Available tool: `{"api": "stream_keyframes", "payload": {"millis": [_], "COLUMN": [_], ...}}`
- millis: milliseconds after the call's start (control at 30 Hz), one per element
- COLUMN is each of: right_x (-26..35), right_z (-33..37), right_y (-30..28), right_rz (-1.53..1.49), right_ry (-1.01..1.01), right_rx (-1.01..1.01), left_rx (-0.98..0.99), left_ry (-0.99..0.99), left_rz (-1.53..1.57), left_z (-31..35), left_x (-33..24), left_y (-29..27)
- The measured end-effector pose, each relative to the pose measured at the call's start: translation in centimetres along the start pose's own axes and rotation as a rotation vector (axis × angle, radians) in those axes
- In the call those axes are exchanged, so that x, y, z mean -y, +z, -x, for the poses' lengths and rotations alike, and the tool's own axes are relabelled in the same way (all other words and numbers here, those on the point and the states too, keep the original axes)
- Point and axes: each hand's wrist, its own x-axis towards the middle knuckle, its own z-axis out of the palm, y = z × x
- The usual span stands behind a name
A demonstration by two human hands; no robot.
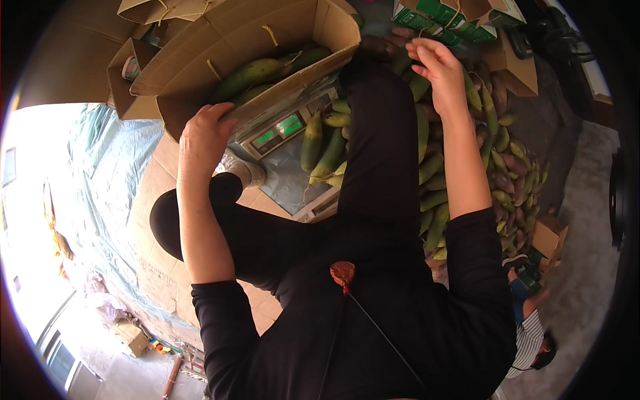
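1. Pendant [343, 275] is hanging over a black top [360, 333].
2. Left hand [203, 137] is curling loosely at the box's [233, 43] near left corner; whether it is gripping cannot be told.
3. Radishes [250, 77] are lying inside the box, a scale [277, 133] glowing green by its near edge.
4. Right hand [441, 72] is hovering beyond the right edge, pinching narrowly; anything held cannot be told.

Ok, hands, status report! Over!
Left fingers by the open carton; long green vegetables inside. Right fingers raised near the large vegetable pile. Black-trousered leg between carton and pile.
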Motion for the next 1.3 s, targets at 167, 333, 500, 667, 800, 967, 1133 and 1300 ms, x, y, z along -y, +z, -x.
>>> {"api": "stream_keyframes", "payload": {"millis": [167,333,500,667,800,967,1133,1300], "right_x": [-1.8,-2.8,-2.7,-2.3,-1.4,0.1,-0.1,0.1], "right_z": [0.8,1.1,1.0,-0.4,-2.1,-5.3,-8.3,-9.8], "right_y": [-2.5,-3.3,-3.0,-2.4,-0.9,2.5,4.4,6.5], "right_rz": [0.058,0.078,0.081,0.063,0.043,0.171,0.583,1.01], "right_ry": [0.1,0.142,0.142,0.119,0.082,0.068,-0.055,-0.042], "right_rx": [-0.107,-0.127,-0.106,-0.058,-0.012,0.141,0.268,0.386], "left_rx": [-0.012,-0.026,-0.042,-0.253,-0.502,-0.699,-0.521,-0.199], "left_ry": [-0.006,-0.019,-0.042,0.01,0.007,-0.225,-0.409,-0.544], "left_rz": [0.022,0.043,0.094,0.148,0.162,0.31,0.461,0.172], "left_z": [-0.1,-0.2,-0.3,-0.8,-1.3,-0.7,-0.2,-1.1], "left_x": [-0.1,-0.4,-0.6,-0.2,1.6,4.5,5.3,9.3], "left_y": [0.1,0.2,0.1,-0.2,-0.7,-2.1,-5.4,-6.9]}}
